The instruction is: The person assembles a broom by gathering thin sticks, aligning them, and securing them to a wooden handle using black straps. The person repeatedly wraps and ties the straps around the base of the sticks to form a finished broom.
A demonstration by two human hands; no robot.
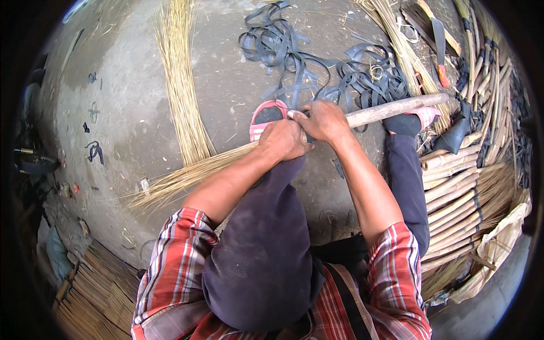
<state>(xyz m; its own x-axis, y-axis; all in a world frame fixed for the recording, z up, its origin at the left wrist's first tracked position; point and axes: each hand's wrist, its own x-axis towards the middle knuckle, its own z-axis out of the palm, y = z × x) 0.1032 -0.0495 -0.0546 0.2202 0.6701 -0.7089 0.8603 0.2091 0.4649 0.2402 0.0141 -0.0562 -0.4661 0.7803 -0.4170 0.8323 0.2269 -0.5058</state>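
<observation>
- The left hand (283,140) is closed around the bundle of thin straw-coloured broom bristles (192,173) right where the bundle meets the pale round wooden stick (396,107).
- The right hand (323,120) sits just beside the left, knuckle to knuckle, its fingers clamped on the near end of that stick and on a thin dark strip at the join (what exactly is pinched under the fingertips cannot be told).
- From the hands the bristles run down and to the person's left, fanning out over the grey concrete floor (130,113); the stick runs the other way, up and to the right, lying across the right foot in a pink sandal (422,116).
- The left foot's pink sandal (266,119) shows just beyond the left hand, touching the bundle.
- A tangle of black rubber strips (317,68) lies on the floor just past both hands.
- A second loose sheaf of straw-coloured bristles (181,79) lies well apart to the left, end pointing at the bundle.
- Stacked pale wooden poles (459,198) are tied in bunches along the right side.
</observation>
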